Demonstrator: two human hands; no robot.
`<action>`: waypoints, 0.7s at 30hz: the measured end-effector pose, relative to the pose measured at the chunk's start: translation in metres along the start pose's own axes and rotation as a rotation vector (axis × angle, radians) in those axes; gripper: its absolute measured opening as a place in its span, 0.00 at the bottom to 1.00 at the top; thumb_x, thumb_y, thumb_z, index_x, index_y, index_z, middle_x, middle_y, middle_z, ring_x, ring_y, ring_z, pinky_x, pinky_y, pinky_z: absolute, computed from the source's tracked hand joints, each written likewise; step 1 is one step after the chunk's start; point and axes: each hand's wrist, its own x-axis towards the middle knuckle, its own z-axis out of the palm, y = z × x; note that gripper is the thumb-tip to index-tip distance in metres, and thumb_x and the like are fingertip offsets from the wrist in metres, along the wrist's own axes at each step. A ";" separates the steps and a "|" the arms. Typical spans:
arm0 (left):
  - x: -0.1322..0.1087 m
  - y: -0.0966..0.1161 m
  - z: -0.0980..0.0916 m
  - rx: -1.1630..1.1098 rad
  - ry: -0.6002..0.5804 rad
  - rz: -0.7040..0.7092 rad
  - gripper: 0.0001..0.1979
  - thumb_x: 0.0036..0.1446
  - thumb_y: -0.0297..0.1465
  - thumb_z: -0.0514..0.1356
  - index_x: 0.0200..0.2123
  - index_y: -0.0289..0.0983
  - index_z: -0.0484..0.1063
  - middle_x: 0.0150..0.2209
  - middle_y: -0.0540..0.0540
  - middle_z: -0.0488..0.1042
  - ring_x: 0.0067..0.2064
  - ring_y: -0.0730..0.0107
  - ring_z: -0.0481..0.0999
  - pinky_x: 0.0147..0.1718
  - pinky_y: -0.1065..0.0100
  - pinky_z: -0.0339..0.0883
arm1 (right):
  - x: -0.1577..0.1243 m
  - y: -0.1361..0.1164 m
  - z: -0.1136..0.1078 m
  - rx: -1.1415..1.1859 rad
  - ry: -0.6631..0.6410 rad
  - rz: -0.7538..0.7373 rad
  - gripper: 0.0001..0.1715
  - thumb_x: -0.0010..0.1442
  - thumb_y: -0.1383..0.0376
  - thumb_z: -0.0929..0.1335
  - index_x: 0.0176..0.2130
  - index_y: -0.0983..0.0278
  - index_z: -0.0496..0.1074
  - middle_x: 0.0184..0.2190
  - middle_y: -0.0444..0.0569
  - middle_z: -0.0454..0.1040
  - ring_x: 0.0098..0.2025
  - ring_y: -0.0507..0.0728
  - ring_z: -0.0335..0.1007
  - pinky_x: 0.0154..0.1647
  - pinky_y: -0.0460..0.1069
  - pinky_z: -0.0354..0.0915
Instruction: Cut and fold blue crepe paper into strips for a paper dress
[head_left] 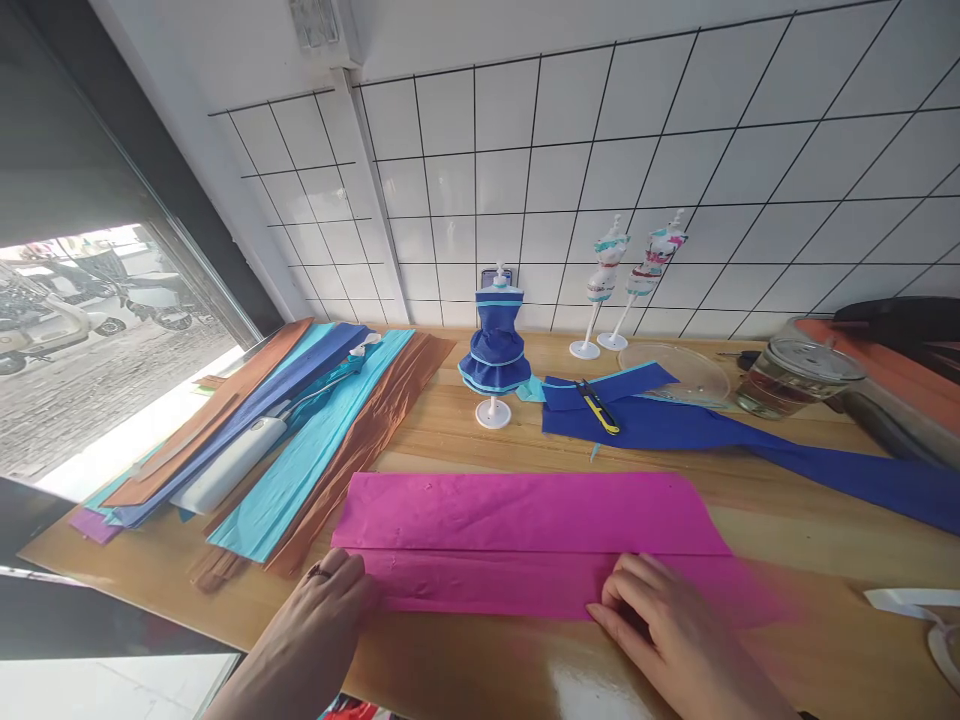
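Note:
A wide pink sheet lies on the wooden table, with a long crease or overlap running across it. At its left end, my left hand, a ring on one finger, has its fingers bent and pressed together on the pink edge. My right hand rests on the lower right part with curled fingers, the thumb at the near edge. What either hand pinches is too small to make out. Behind the sheet stands a small mannequin in a tiered blue dress with light blue trim.
Blue paper carries a yellow cutter at the right. Two small mannequins stand behind it, near a lidded jar. Brown, blue and turquoise strips and a white glue gun lie left. White tape lies far right.

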 end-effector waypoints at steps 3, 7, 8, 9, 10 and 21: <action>0.001 0.007 -0.007 -0.022 0.034 -0.033 0.11 0.49 0.19 0.48 0.30 0.37 0.67 0.32 0.45 0.70 0.36 0.63 0.69 0.35 0.63 0.65 | 0.000 -0.001 0.000 -0.002 0.000 -0.006 0.13 0.63 0.60 0.61 0.27 0.61 0.63 0.29 0.45 0.65 0.32 0.56 0.63 0.33 0.52 0.61; 0.009 0.017 -0.007 0.026 0.097 -0.089 0.15 0.59 0.36 0.49 0.25 0.38 0.68 0.27 0.45 0.72 0.33 0.61 0.72 0.33 0.60 0.66 | -0.001 -0.001 0.000 -0.009 0.023 -0.010 0.13 0.62 0.60 0.62 0.26 0.60 0.63 0.29 0.45 0.66 0.32 0.56 0.63 0.33 0.52 0.62; 0.013 0.020 -0.006 0.061 0.104 -0.117 0.18 0.59 0.40 0.49 0.24 0.37 0.69 0.26 0.44 0.72 0.33 0.60 0.72 0.33 0.59 0.66 | 0.000 -0.001 0.000 -0.010 0.031 -0.009 0.13 0.62 0.61 0.62 0.26 0.60 0.63 0.29 0.45 0.66 0.32 0.56 0.64 0.33 0.52 0.62; 0.016 0.023 -0.004 0.101 0.108 -0.152 0.20 0.58 0.43 0.49 0.23 0.37 0.69 0.24 0.44 0.72 0.32 0.59 0.73 0.34 0.58 0.66 | 0.000 -0.001 0.000 -0.008 0.036 -0.007 0.12 0.62 0.61 0.62 0.26 0.60 0.63 0.29 0.45 0.66 0.32 0.56 0.64 0.33 0.52 0.62; 0.019 0.027 -0.004 0.146 0.110 -0.186 0.22 0.58 0.45 0.49 0.22 0.36 0.70 0.24 0.43 0.72 0.32 0.57 0.74 0.34 0.57 0.66 | 0.000 -0.002 0.000 -0.005 0.036 -0.003 0.12 0.61 0.61 0.62 0.26 0.60 0.63 0.29 0.45 0.66 0.32 0.56 0.64 0.33 0.52 0.62; 0.032 0.041 -0.006 0.298 -0.006 -0.293 0.28 0.57 0.49 0.48 0.25 0.35 0.77 0.25 0.39 0.77 0.32 0.53 0.77 0.36 0.56 0.67 | 0.000 0.001 0.000 0.003 0.016 -0.009 0.14 0.63 0.59 0.61 0.27 0.60 0.63 0.29 0.45 0.66 0.32 0.56 0.64 0.33 0.52 0.62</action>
